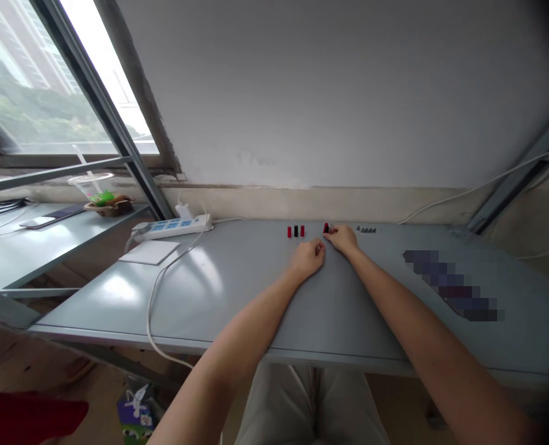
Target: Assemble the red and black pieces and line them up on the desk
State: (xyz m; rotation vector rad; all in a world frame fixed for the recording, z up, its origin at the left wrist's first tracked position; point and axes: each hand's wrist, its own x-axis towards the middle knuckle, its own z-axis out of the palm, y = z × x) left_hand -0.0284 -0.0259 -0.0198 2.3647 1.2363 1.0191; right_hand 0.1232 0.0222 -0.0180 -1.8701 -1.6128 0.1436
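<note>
From the head view, our left hand (308, 259) lies curled shut on the grey table (200, 296), nothing visible in it, near three upright red and black cylinders (295, 231). Our right hand (342, 240) has its fingertips (329, 231) against a red-and-black piece (326, 228), though we cannot tell whether they grip it. Small dark screws (366, 230) lie farther right.

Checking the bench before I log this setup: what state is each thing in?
Left hand, curled, resting on the grey desk
Right hand, resting, fingertips at a red-and-black cylinder
Three small cylinders, upright in a row
Power strip, white plug inserted
Plastic cup, upright, straw inside
</note>
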